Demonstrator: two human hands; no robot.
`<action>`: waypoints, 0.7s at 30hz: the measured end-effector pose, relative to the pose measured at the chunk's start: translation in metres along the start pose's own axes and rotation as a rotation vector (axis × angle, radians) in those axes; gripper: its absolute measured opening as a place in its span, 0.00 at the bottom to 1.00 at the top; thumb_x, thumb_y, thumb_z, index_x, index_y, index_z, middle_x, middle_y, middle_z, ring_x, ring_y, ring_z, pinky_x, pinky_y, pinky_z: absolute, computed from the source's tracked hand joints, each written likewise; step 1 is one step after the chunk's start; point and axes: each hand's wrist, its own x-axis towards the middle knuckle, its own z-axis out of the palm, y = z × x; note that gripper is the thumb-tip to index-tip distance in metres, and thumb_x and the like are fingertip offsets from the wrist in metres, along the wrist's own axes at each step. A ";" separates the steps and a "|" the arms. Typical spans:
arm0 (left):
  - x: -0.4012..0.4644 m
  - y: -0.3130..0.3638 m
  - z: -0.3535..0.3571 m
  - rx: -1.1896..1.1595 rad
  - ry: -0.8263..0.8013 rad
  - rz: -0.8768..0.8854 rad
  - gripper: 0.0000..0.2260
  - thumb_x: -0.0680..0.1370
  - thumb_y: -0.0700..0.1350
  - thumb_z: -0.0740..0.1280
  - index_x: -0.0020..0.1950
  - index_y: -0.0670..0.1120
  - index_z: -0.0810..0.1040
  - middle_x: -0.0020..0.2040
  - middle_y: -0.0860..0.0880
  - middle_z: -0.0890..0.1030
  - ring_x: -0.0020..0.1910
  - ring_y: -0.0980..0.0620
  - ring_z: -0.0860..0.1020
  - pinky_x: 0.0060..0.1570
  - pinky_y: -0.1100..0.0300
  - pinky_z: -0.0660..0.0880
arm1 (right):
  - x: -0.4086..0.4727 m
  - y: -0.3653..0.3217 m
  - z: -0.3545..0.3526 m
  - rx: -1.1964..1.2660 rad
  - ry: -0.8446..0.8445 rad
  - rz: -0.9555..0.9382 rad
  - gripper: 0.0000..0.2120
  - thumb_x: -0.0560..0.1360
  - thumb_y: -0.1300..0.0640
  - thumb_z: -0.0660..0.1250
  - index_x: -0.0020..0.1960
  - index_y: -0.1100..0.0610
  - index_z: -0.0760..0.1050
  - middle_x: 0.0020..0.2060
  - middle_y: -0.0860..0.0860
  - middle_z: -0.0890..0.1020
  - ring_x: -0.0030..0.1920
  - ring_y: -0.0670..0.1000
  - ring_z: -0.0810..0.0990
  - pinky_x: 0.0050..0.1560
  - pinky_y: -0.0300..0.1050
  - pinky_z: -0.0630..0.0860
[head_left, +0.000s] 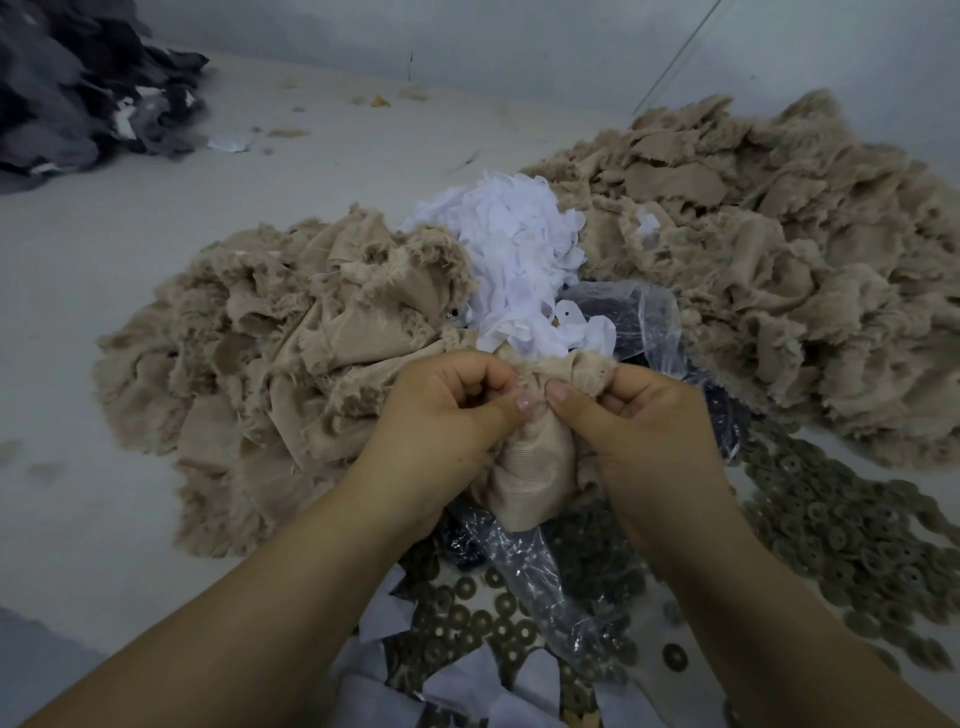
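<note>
Beige cloth piece (535, 467), frayed at the edge and bunched up, on the near side of the white scraps (519, 249) and close to them. Held up between both hands, not lying on a heap. Runs with its long side from the pinched top edge down toward the person, with the lower end hanging free.

Sits exactly between the hands: to the right of the left hand (447, 410), to the left of the right hand (639, 421), equally near to both. Left hand curled, thumb and first fingers pinching the top edge from the left side. Right hand also curled, gripping the top right corner, thumb pressed on the cloth. Thumb tips almost touching at the middle of the top edge. Both wrists bent a little inward, forearms coming in from the near side like a V.

Probably all depends on this small spot between the two thumbs, where the cloth can be spread, folded or pressed. Impossible to tell whether something small hides under the thumbs.

Around the white scraps: plastic bag (660, 322) just to the near right, beige heap (270, 374) to the left, bigger beige heap (753, 270) to the right, many flat rings (857, 525) well to the near right, dark rags (67, 88) far off to the far left.
</note>
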 end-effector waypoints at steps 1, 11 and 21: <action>0.000 0.000 0.001 -0.001 0.008 0.003 0.08 0.74 0.30 0.70 0.37 0.40 0.81 0.36 0.39 0.78 0.38 0.46 0.75 0.42 0.52 0.75 | 0.000 0.000 0.001 -0.004 -0.003 -0.001 0.03 0.74 0.63 0.73 0.42 0.61 0.83 0.38 0.64 0.85 0.41 0.78 0.78 0.33 0.77 0.74; -0.006 -0.003 0.007 -0.041 0.064 0.025 0.10 0.75 0.34 0.70 0.35 0.45 0.81 0.32 0.49 0.78 0.34 0.52 0.75 0.37 0.62 0.76 | 0.002 0.001 -0.001 0.033 -0.004 0.006 0.04 0.74 0.63 0.73 0.43 0.56 0.85 0.39 0.58 0.87 0.44 0.73 0.81 0.41 0.76 0.77; -0.008 -0.003 0.008 0.206 0.122 0.140 0.07 0.73 0.40 0.69 0.34 0.45 0.78 0.28 0.55 0.77 0.29 0.61 0.73 0.30 0.68 0.71 | -0.001 0.001 -0.001 0.040 -0.035 0.007 0.01 0.74 0.62 0.73 0.45 0.59 0.84 0.39 0.63 0.85 0.42 0.78 0.79 0.36 0.79 0.74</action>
